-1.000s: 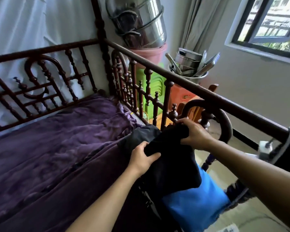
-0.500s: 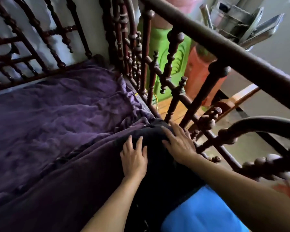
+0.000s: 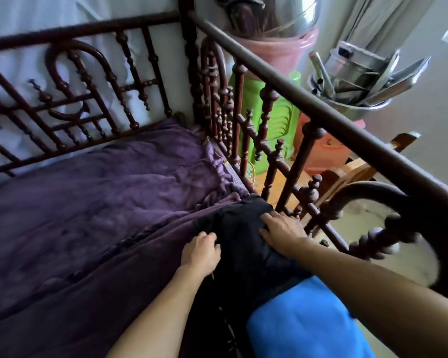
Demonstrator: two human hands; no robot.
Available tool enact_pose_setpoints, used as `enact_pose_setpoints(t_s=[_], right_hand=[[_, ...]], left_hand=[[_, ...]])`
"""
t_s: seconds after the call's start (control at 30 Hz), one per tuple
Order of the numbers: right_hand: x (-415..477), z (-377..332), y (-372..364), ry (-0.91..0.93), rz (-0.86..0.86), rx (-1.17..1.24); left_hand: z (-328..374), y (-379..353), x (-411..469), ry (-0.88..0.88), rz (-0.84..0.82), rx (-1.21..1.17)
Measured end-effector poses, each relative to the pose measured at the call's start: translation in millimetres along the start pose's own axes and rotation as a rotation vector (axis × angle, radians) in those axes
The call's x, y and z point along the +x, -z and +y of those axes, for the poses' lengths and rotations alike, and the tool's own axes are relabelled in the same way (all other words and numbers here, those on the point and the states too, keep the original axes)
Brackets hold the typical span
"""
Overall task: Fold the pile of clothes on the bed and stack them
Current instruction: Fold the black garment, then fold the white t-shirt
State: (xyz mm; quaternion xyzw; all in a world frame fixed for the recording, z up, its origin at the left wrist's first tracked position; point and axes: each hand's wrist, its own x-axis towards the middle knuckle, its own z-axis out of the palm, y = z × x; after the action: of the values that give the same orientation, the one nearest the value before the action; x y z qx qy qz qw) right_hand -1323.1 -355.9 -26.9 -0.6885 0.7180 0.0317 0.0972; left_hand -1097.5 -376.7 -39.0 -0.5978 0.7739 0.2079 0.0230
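Note:
A black garment (image 3: 239, 244) lies on the bed beside the right rail, on top of a blue cloth (image 3: 303, 321) that shows below it. My right hand (image 3: 282, 232) lies flat on the black garment's right side, fingers spread. My left hand (image 3: 201, 253) is at the garment's left edge with its fingers curled into the fabric. The purple blanket (image 3: 101, 215) covers the rest of the bed.
A dark carved wooden rail (image 3: 269, 73) runs along the bed's right side and another along its head (image 3: 83, 81). Behind the rail stand a green plastic stool (image 3: 277, 125), a pink bucket (image 3: 277, 52) and metal pots (image 3: 360, 76).
A second ago both hands held the black garment up; they lowered it onto the stack and pressed it flat. My left hand's fingers have since curled at the garment's edge.

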Motion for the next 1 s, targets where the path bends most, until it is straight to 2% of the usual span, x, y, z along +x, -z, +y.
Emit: enact_pose_setpoints(t_s=[0.23, 0.57, 0.77, 1.0], right_hand=[[-70.0, -63.1, 64.5, 0.254, 0.152, 0.068], [-180.1, -195.1, 131.3, 0.6, 0.24, 0.081], [-228.7, -321.7, 136.8, 0.796, 0.273, 0.046], [-305.5, -522.5, 102.0, 0.978, 0.171, 0.074]], left_hand=[[-27.0, 43.3, -135.8, 0.162, 0.174, 0.025], [-85.2, 96.5, -343.6, 0.391, 0.371, 0.056], [-160.6, 120.1, -471.4, 0.556, 0.466, 0.036], [-285.9, 120.7, -647.4, 0.752, 0.519, 0.046]])
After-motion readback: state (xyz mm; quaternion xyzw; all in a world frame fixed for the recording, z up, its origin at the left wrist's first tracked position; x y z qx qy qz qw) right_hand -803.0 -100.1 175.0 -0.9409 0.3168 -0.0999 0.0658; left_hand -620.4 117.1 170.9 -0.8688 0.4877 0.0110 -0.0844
